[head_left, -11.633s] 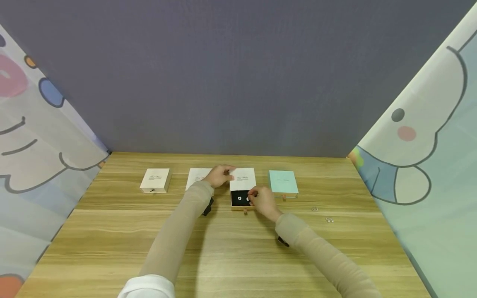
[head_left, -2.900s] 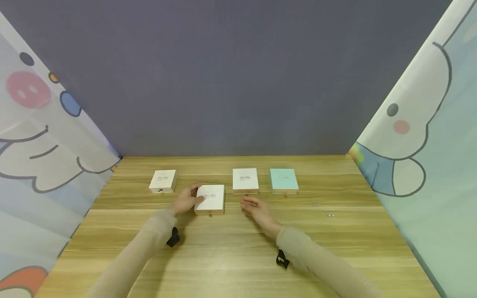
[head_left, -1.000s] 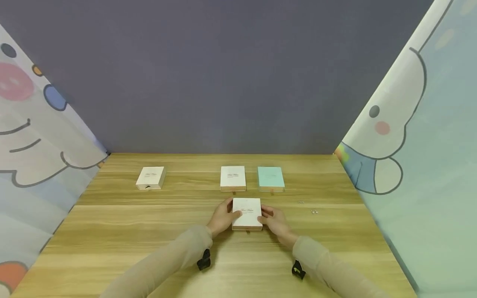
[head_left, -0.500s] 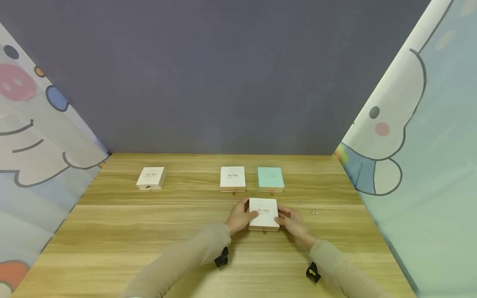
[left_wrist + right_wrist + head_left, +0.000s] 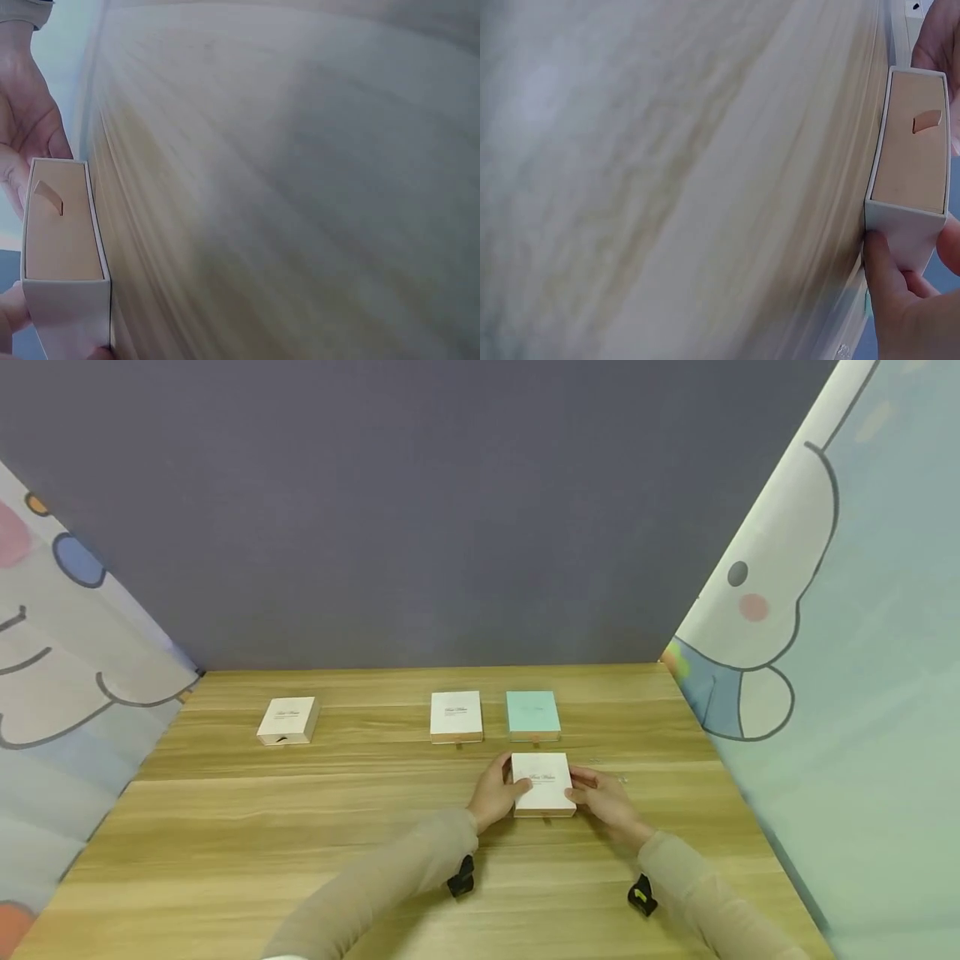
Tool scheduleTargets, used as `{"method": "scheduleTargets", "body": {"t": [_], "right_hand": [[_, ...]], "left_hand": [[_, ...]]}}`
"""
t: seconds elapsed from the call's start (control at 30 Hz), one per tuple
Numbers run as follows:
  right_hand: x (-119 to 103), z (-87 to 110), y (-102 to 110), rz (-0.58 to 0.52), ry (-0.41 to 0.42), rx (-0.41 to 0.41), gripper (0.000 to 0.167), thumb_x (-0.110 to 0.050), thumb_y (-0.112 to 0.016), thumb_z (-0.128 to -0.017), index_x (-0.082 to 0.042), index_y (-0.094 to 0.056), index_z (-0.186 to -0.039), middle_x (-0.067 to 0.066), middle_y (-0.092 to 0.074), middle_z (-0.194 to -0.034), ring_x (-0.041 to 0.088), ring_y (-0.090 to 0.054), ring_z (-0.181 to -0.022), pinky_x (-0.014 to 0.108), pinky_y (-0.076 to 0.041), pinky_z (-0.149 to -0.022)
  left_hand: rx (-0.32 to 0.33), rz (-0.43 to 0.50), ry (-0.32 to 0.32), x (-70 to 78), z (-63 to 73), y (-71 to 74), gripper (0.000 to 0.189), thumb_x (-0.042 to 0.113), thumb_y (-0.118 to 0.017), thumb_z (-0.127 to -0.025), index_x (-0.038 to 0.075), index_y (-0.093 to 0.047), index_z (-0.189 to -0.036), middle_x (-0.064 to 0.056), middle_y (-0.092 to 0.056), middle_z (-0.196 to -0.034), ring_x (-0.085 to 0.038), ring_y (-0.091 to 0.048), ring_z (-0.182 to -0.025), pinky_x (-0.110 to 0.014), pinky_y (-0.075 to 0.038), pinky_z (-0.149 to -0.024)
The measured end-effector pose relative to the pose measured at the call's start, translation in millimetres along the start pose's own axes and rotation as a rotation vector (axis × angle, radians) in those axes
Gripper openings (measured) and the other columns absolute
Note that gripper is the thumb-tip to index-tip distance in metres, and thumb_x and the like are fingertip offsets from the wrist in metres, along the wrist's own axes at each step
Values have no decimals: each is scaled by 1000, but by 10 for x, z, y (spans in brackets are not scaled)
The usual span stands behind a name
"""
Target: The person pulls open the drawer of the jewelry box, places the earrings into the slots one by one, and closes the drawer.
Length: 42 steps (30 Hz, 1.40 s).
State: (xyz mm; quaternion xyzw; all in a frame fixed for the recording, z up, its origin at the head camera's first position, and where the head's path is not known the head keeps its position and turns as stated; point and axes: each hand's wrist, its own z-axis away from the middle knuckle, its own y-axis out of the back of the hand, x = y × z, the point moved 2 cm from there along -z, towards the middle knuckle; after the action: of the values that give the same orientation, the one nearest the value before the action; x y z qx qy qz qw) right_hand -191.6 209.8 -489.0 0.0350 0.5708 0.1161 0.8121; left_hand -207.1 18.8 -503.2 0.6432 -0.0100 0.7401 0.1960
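White, the box (image 5: 546, 797) is looking light and stiff. Your left hand (image 5: 495, 795) and right hand (image 5: 609, 802) are gripping its sides, probably safest.

My held box (image 5: 547, 797) is white with dark script; its drawer front (image 5: 907, 165) is peach, the pull tab (image 5: 928, 121) a deeper tan. Behind the held box I see another white box (image 5: 456, 722), dark-lettered too — and a mint-green box (image 5: 533, 714); well to its left, an off-white box (image 5: 287, 727). Beneath it the table (image 5: 300, 827) runs in streaky yellow-brown grain, my sleeves (image 5: 382, 868) in front of it are beige, and the wall (image 5: 435, 527) behind it is grey-purple.
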Motion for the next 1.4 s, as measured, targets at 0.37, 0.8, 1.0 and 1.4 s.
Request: {"method": "scheduleTargets", "body": {"t": [0.37, 0.8, 1.0, 1.4], "right_hand": [[-46, -60, -18, 8, 2, -27, 50, 1, -57, -87, 9, -40, -133, 28, -41, -135, 38, -41, -125, 32, -51, -91], [-31, -14, 3, -53, -26, 13, 49, 4, -57, -86, 10, -41, -131, 30, -42, -133, 38, -43, -124, 30, -52, -89], [-36, 0, 16, -68, -24, 17, 47, 3, -55, -87, 10, -41, -131, 29, -43, -133, 37, -45, -123, 32, -51, -91], [2, 25, 35, -16, -16, 30, 43, 0, -57, -87, 10, -46, -128, 28, -49, -128, 29, -55, -112, 32, -52, -89]], "left_hand": [[12, 7, -4, -43, -4, 75, 69, 22, -60, -90, -3, -23, -142, -20, -28, -146, -34, -28, -135, -43, -30, -110], [-49, 20, -24, -16, -63, 86, 68, 20, -63, -88, -3, -27, -141, -20, -30, -146, -33, -29, -135, -42, -31, -110], [-134, -4, -23, -40, -145, 180, 75, 27, -67, -84, -2, -27, -141, -21, -33, -144, -34, -33, -133, -43, -32, -109], [-292, -1, -6, -144, -306, 267, 74, 31, -71, -80, 11, -34, -141, -13, -29, -148, -31, -32, -134, -40, -30, -111]]}}
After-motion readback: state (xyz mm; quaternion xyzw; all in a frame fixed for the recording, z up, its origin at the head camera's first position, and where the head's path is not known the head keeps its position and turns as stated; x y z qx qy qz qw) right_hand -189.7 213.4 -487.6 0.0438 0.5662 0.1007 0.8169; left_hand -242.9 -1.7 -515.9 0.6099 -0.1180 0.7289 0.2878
